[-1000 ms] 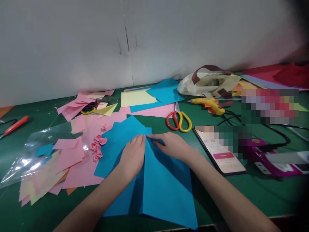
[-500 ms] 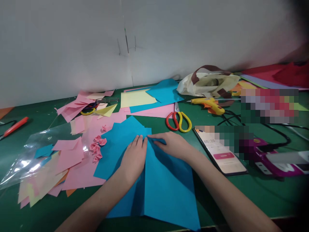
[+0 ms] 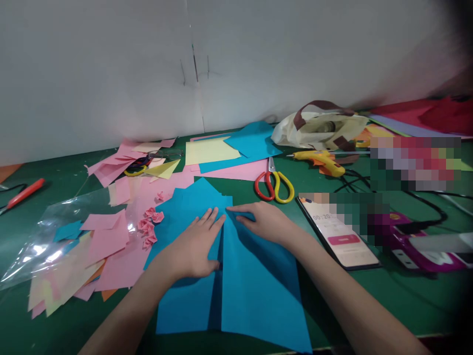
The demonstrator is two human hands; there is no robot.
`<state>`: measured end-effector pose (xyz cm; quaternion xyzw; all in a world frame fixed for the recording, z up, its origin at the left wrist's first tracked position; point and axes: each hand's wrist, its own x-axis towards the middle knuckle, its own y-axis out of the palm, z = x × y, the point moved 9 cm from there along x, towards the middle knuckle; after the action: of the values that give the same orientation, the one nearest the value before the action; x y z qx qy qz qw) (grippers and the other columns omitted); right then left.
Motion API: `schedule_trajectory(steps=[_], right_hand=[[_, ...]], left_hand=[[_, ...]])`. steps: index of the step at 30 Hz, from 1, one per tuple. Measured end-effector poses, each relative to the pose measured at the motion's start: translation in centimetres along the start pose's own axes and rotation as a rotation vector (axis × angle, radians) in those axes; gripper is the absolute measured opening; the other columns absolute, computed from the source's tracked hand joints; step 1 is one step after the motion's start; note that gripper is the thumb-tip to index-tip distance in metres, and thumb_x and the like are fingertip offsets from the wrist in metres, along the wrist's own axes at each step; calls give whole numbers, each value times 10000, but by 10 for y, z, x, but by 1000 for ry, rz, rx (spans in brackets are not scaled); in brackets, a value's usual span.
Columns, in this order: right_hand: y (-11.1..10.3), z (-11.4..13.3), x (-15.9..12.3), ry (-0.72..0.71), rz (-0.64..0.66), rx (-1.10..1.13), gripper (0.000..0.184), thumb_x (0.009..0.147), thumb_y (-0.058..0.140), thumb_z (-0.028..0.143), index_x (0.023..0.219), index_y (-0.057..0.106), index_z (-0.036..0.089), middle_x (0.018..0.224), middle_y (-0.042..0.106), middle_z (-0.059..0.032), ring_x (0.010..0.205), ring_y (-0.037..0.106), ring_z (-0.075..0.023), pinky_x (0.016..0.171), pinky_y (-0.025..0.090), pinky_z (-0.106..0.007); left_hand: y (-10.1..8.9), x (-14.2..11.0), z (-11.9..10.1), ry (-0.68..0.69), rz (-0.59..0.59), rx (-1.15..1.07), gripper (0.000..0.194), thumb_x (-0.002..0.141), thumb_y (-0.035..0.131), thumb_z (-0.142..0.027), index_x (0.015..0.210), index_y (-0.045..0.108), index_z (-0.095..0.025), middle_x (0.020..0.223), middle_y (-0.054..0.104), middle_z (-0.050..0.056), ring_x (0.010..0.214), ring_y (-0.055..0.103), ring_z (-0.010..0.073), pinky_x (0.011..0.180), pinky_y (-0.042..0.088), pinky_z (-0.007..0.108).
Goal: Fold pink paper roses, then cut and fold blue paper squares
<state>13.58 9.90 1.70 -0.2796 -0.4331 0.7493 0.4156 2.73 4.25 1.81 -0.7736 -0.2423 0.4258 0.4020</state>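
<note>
A large sheet of blue paper (image 3: 260, 305) lies in front of me, with two flaps folded inward that nearly meet along a middle line. My left hand (image 3: 190, 246) rests flat on the left flap, fingers spread and thumb out toward the gap. On the right flap, my right hand (image 3: 268, 223) has its index finger stretched out, the tip touching the paper near the top of the gap. A second digit shows apart below it; the other fingers are hidden. More blue paper (image 3: 201, 190) lies under and beyond the hands. Several folded pink paper pieces (image 3: 147, 227) sit at its left.
Red-and-yellow-handled scissors (image 3: 274, 185) lie beyond my right hand. A phone (image 3: 342, 236) is to the right, with a yellow glue gun (image 3: 323, 161), cables and a cloth bag (image 3: 284, 132) behind. Paper scraps (image 3: 107, 236) and clear plastic film (image 3: 44, 246) spread leftward.
My left hand has slid left and a little back from the middle line, and its fingers and thumb have spread. The right fingertip stays almost in place. The right flap's near corner has shifted slightly rightward.
</note>
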Motion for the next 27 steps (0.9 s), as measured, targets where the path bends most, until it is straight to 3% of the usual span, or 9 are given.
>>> schedule_trajectory(steps=[3,5,9,16,27], right_hand=[[1,-1,0,-7,-3,17,363,851,484,284,1190,608,321,1084,696,-18,850,668,-228,644,480,-279],[2,-2,0,-10,-3,25,362,853,484,292,1193,606,319,1094,692,-15,865,666,-233,660,486,-293],[2,-3,0,-3,3,22,368,855,480,288,1203,597,318,1109,685,-19,893,662,-242,669,490,-303],[0,-9,1,44,-21,-29,377,870,457,300,1227,578,322,1109,686,-23,805,674,-228,613,481,-285],[-5,-8,0,42,-37,-39,373,867,465,296,1218,586,314,1095,692,-15,838,671,-230,654,487,-291]], left_hand=[[3,0,0,31,55,-7,1135,601,738,-410,1463,46,-147,1506,-61,161,1372,-68,335,1089,158,539],[4,1,1,14,76,-1,1187,570,759,-419,1461,26,-139,1502,-81,166,1370,-91,332,1090,141,542],[6,4,3,-8,85,0,1196,564,768,-399,1459,19,-135,1505,-89,155,1373,-101,317,1099,130,528],[-1,13,8,2,-21,-67,1117,599,744,-332,1463,55,-168,1515,-75,142,1376,-83,311,1104,126,526],[1,10,1,-18,43,-100,1125,573,782,-284,1461,103,-158,1528,29,93,1400,52,259,1131,139,422]])
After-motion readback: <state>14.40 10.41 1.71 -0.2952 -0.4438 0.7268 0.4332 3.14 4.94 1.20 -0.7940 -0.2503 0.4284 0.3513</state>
